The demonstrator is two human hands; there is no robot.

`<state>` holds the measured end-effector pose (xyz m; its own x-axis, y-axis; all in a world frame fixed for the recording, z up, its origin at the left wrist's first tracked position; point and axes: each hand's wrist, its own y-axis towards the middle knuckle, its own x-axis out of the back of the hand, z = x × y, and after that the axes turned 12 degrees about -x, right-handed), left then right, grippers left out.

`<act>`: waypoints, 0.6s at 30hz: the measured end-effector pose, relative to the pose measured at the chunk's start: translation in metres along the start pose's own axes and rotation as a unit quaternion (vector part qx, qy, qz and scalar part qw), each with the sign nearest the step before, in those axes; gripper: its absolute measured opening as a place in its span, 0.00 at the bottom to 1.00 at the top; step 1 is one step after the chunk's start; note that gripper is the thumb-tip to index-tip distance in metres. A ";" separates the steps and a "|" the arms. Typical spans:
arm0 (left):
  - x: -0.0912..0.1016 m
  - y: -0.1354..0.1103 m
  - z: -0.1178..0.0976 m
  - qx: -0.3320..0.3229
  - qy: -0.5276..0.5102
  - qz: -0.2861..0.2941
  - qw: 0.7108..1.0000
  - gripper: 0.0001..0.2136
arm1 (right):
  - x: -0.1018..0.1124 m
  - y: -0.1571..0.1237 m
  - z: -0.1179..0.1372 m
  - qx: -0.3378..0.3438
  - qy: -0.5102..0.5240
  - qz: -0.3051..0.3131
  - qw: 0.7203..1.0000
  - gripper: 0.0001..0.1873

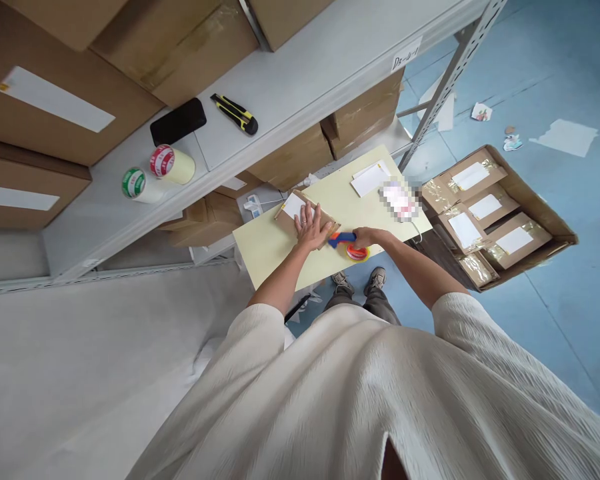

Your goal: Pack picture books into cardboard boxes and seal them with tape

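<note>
My left hand lies with its fingers spread on a small cardboard box that bears a white label. The box rests on the pale yellow tabletop. Wrapped round the handle of a blue and orange tape dispenser is my right hand. The dispenser's head is at the right edge of the box; whether they touch I cannot tell. A yellow and red roll sits on the dispenser, just below my right hand.
White papers lie farther back on the tabletop. An open carton holding several labelled boxes stands at the right. On the grey shelf are a black phone, a yellow utility knife and two tape rolls. Paper scraps litter the blue floor.
</note>
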<state>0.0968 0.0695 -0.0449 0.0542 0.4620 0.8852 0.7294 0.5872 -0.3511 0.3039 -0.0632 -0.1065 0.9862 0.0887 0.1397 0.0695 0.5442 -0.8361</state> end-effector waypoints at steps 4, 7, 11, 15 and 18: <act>0.002 0.000 0.000 0.002 -0.002 0.000 1.000 0.42 | -0.029 -0.003 0.002 0.001 -0.015 0.027 1.000 0.18; 0.001 0.001 0.002 -0.002 -0.013 0.000 1.000 0.41 | -0.032 -0.010 -0.010 0.001 -0.019 0.038 0.999 0.18; -0.002 0.003 0.005 -0.010 -0.036 -0.016 0.999 0.41 | 0.002 -0.030 -0.030 -0.029 -0.030 0.015 0.999 0.21; 0.000 0.004 0.006 -0.020 -0.051 -0.018 0.998 0.41 | 0.039 -0.070 -0.033 -0.034 -0.011 -0.025 0.999 0.25; 0.004 0.002 0.006 -0.032 -0.062 -0.017 0.997 0.40 | 0.053 -0.108 -0.023 -0.027 0.015 -0.051 0.998 0.28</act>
<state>0.0939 0.0765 -0.0442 -0.0535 0.5232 0.8505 0.7719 0.5620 -0.2972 0.3521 -0.1364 -0.0212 0.9778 0.0095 0.2091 0.1761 0.5025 -0.8465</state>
